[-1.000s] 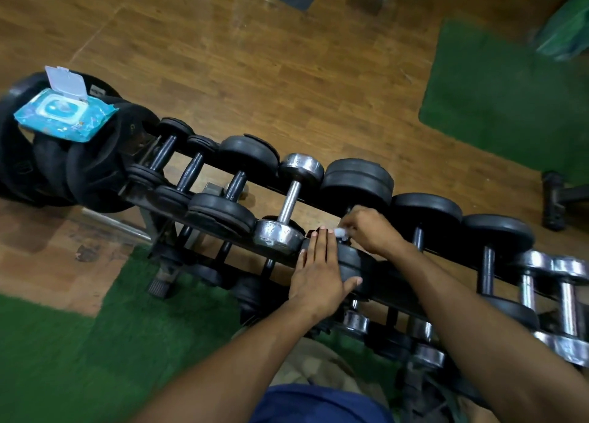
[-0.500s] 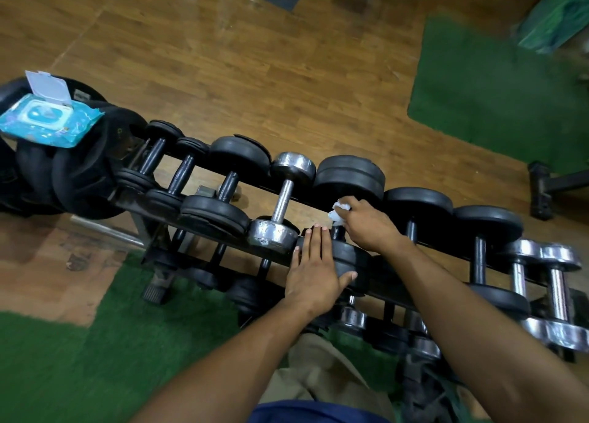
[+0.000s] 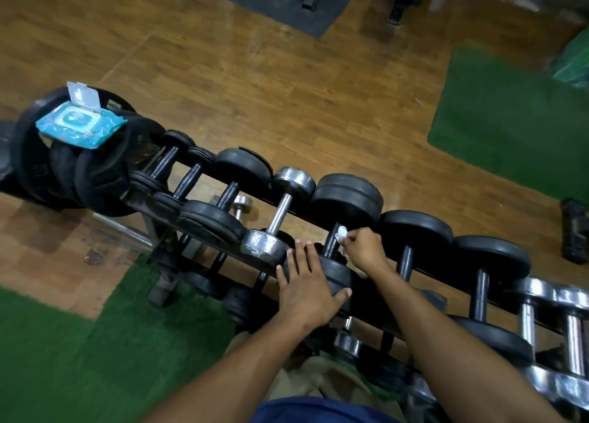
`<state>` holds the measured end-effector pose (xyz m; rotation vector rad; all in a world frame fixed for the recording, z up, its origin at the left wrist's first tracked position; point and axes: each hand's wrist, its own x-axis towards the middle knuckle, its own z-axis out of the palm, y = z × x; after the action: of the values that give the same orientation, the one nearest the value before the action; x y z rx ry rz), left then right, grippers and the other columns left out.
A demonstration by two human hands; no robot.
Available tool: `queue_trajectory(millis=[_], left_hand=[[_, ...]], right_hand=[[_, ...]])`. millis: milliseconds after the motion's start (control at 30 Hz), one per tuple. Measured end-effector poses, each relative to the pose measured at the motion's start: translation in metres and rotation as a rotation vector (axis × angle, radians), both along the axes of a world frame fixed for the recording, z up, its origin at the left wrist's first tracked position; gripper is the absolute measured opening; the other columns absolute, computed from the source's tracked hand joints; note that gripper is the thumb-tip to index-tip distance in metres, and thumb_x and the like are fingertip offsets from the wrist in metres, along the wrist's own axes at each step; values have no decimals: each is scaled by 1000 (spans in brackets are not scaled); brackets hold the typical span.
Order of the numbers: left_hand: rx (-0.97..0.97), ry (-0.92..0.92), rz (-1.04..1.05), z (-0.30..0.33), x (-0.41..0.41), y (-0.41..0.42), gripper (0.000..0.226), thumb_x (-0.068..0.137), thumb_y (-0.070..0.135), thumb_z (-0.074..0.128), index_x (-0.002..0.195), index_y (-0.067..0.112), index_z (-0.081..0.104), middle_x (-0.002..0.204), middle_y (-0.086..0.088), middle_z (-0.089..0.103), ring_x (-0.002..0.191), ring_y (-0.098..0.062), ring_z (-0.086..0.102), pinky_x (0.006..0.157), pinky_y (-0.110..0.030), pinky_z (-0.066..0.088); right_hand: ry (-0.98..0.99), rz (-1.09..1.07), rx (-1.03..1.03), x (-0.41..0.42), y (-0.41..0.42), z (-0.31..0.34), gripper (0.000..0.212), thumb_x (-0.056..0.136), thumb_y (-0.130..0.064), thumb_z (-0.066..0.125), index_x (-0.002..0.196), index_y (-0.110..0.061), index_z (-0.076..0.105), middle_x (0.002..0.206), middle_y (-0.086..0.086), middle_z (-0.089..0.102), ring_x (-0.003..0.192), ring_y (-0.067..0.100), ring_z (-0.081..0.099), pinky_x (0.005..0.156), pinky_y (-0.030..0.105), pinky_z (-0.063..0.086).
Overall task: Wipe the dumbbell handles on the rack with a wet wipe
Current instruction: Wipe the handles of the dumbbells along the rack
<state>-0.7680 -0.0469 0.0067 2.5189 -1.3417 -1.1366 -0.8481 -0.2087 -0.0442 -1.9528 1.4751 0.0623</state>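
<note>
- The right hand (image 3: 363, 250) pinches a small white wet wipe (image 3: 341, 233) against the dark handle (image 3: 331, 242) of a black dumbbell on the rack (image 3: 306, 217); its fingers curl around the wipe, most of which is hidden inside the grip.
- The left hand (image 3: 307, 284) lies flat on that dumbbell's near weight head (image 3: 338, 277), fingers straight and slightly apart, thumb spread to the side.
- The hand covers much of this head.
- Just left of the handle sits a chrome dumbbell (image 3: 282, 214).
- At the rack's far left end, a blue wipes pack (image 3: 79, 124) rests on stacked black weight plates (image 3: 79, 174), its lid flipped up.
- The rack's lower tier is mostly hidden beneath the arms, and its right end is cut off.
</note>
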Motion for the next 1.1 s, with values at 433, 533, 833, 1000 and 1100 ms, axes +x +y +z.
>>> queue_trajectory(millis=[433,533,833,1000,1100], left_hand=[[-45,-112,53,-7,-12,-2,125,86,82,50,160,10,-21,169,-14,-22,157,-31,-13,128,-48,6],[-39,-113,49,-8,-11,-3,125,85,82,49,160,10,-21,169,-14,-22,157,-31,-13,128,-47,7],[-29,-126,31,-5,-12,-4,124,86,83,46,159,10,-23,168,-15,-23,157,-31,-14,128,-46,5],[-42,-136,29,-6,-12,-3,124,86,83,47,160,10,-21,169,-15,-20,157,-31,-12,128,-46,6],[-53,-132,34,-6,-11,-2,123,86,83,48,160,11,-20,169,-14,-19,157,-31,-11,128,-47,7]], right_hand=[[-454,-526,676,4,-12,-10,15,86,-14,79,90,-3,71,76,7,66,63,15,63,59,23,55],[-311,-371,766,-8,-12,-8,15,82,-10,81,86,-2,69,58,4,62,46,9,57,44,22,49],[-362,-358,637,-5,-13,-5,24,75,4,82,91,-4,66,80,15,69,68,24,67,60,33,59],[-376,-445,535,-2,-7,-12,6,87,-1,70,83,-5,69,72,13,67,60,18,60,57,27,50],[-236,-297,572,-6,3,-5,19,89,-5,63,71,-8,65,57,7,60,49,17,53,51,22,40]])
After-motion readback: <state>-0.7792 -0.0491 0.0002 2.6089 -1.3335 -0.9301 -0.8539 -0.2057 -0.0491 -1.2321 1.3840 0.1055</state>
